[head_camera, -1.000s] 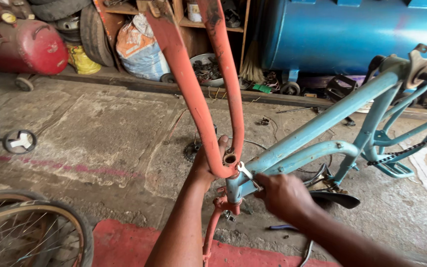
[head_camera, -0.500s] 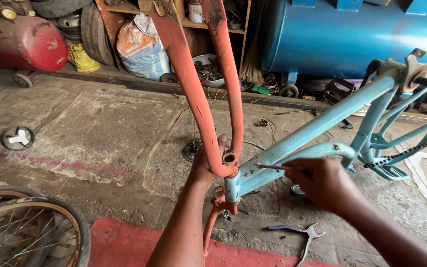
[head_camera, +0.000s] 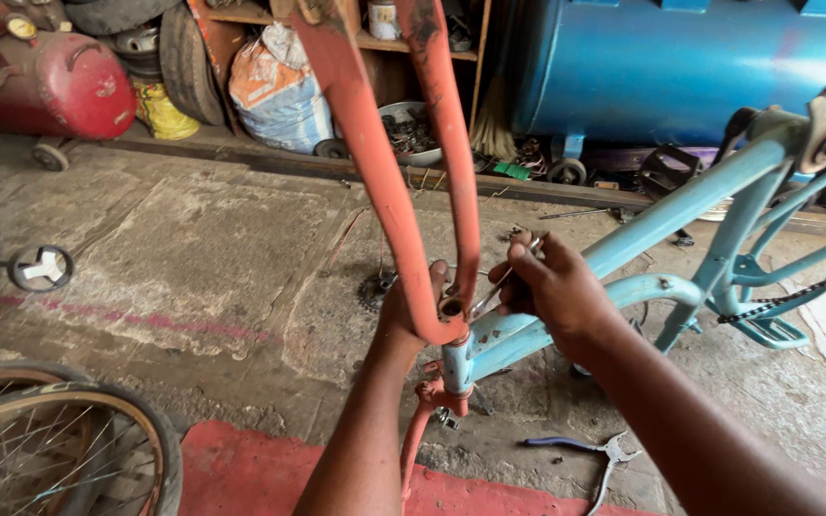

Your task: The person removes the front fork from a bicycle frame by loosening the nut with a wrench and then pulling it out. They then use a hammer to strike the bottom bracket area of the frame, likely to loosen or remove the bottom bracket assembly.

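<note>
Cracked concrete floor (head_camera: 193, 248) is stretching across a cluttered workshop, with a big blue tank (head_camera: 681, 67) lying along the back wall and a red tank (head_camera: 45, 86) standing on small wheels at the far left. Bicycle wheels (head_camera: 59, 449) are leaning in at the lower left corner.

Across the middle, a light blue bicycle frame (head_camera: 662, 225) is lying upturned, and an orange fork (head_camera: 384, 172) is rising from its head tube toward the camera. The left hand (head_camera: 403, 311) is wrapping around the fork crown, fingers closed tight on it from behind. The right hand (head_camera: 552, 287) is gripping a thin metal tool (head_camera: 501, 282), fingers curled shut around its handle, while the tip is pointing into the opening at the fork crown. Pliers (head_camera: 590, 449) are lying on the floor below the frame, well apart from both hands.

Judging from this, the tool is sitting at a slant, so its tip could be slipping out of the opening and jabbing the left thumb just beside it. The frame seems to be resting loosely, so hard pressing might be tipping it sideways. Any small loose parts could be dropping onto the gritty floor and getting lost.
</note>
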